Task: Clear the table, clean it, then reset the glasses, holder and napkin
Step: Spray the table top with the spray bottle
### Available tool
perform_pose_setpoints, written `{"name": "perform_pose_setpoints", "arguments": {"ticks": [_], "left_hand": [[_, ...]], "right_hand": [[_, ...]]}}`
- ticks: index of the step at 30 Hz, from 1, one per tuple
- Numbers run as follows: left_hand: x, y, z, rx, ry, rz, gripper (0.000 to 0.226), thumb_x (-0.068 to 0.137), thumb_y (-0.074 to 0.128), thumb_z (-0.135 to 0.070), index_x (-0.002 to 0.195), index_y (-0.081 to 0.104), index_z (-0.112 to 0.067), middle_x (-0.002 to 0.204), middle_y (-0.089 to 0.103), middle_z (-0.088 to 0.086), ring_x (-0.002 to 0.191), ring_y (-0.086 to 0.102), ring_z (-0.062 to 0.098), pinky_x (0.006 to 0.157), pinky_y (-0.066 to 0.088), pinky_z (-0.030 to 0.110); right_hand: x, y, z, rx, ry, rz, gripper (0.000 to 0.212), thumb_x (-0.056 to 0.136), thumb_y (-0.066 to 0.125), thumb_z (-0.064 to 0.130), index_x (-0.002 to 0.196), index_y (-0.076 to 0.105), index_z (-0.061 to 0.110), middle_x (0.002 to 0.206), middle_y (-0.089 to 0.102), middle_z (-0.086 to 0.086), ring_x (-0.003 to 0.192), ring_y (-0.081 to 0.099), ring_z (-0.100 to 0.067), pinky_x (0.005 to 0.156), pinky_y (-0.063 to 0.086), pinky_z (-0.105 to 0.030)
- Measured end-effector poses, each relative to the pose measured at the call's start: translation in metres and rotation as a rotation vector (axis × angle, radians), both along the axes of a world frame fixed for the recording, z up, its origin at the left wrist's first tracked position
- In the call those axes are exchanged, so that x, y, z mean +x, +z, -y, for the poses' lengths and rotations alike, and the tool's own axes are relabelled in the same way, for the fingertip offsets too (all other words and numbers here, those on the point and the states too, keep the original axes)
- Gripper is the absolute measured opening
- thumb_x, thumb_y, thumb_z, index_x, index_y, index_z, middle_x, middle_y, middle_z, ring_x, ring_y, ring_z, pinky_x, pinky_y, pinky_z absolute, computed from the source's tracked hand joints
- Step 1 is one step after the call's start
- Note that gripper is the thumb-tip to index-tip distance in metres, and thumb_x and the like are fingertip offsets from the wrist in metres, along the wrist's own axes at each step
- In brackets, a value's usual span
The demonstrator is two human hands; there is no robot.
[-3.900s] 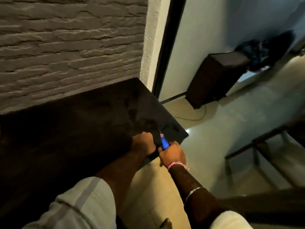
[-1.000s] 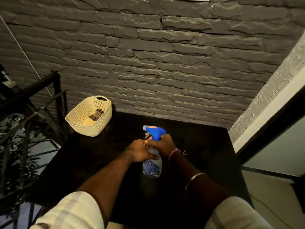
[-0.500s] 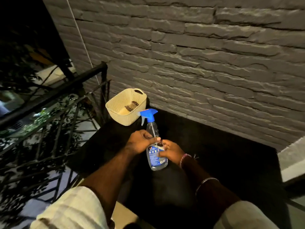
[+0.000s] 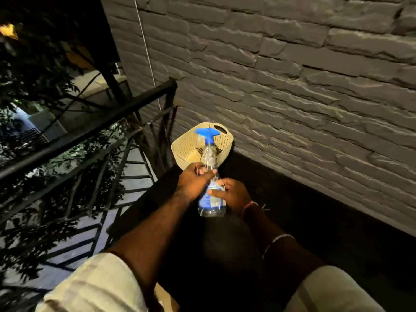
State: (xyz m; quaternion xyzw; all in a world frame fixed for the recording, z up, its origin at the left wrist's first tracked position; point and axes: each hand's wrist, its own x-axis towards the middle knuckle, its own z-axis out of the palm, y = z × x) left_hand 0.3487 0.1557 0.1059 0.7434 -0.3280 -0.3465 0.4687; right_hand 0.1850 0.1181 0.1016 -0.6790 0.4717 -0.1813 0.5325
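A clear spray bottle (image 4: 211, 203) with a blue trigger head (image 4: 207, 133) stands upright over the dark table (image 4: 315, 221). My left hand (image 4: 193, 179) grips its upper body just below the neck. My right hand (image 4: 231, 194) holds the labelled lower body from the right side. A cream perforated basket (image 4: 189, 147) sits at the table's far left corner against the wall, right behind the bottle, with a small dark item inside. No glasses or napkin show in this view.
A grey stone-brick wall (image 4: 292, 86) runs along the table's far side. A black metal railing (image 4: 90, 131) with foliage behind it borders the left. A thin white cord (image 4: 148, 59) hangs down the wall above the basket.
The view has swung left from the room toward the railing. Both hands carried the bottle leftward toward the basket corner, and my right hand slid from the trigger head down to the bottle's body.
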Motion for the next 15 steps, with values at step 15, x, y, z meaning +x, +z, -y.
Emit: {"name": "perform_pose_setpoints", "arguments": {"ticks": [15], "left_hand": [[0.143,-0.010,0.159,0.016,-0.160,0.046,0.029,0.089,0.078,-0.025,0.116,0.067,-0.027,0.096,0.074,-0.011,0.094,0.072,0.014,0.081,0.055,0.023]], "right_hand": [[0.155,-0.005,0.168,-0.094,-0.224,-0.011,0.035,0.072,0.086,0.042,0.098,0.076,0.022,0.090,0.078,0.003,0.089,0.075,-0.019,0.086,0.061,-0.048]]}}
